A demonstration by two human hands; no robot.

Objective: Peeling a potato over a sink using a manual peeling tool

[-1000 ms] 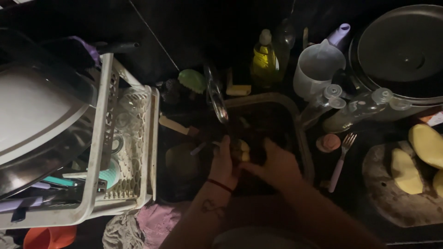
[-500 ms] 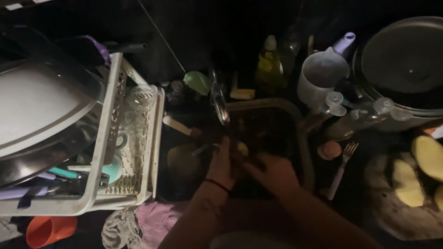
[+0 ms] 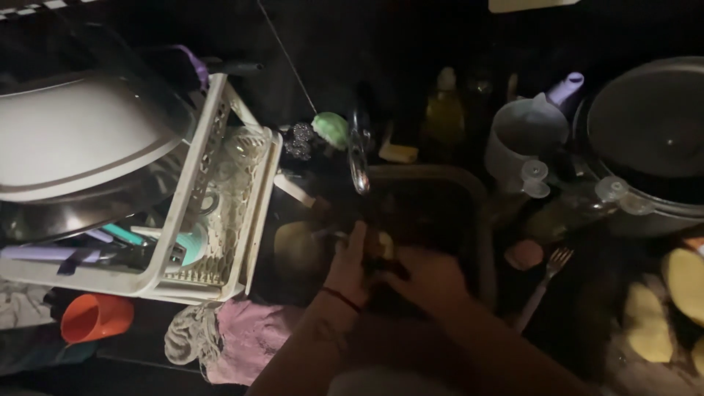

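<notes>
The scene is very dark. Both my hands are down in a small dark sink basin (image 3: 480, 213). My left hand (image 3: 350, 268), with a thin red band at the wrist, and my right hand (image 3: 429, 279) meet around a small pale object (image 3: 382, 246); what it is cannot be made out. Which hand grips it is unclear. A chrome tap (image 3: 358, 158) hangs just above and behind my hands.
A white dish rack (image 3: 220, 227) with a large lid and utensils fills the left. An orange cup (image 3: 94, 317) and a pink cloth (image 3: 249, 337) lie in front. Right: white jug (image 3: 524, 143), big dark pot (image 3: 653, 139), fork (image 3: 546, 279), pale food pieces (image 3: 686, 275), yellow bottle (image 3: 445, 114).
The view has shifted, so everything sits lower and further right in the frame. My hands stay together in the sink, the right hand moving slightly over the pale object.
</notes>
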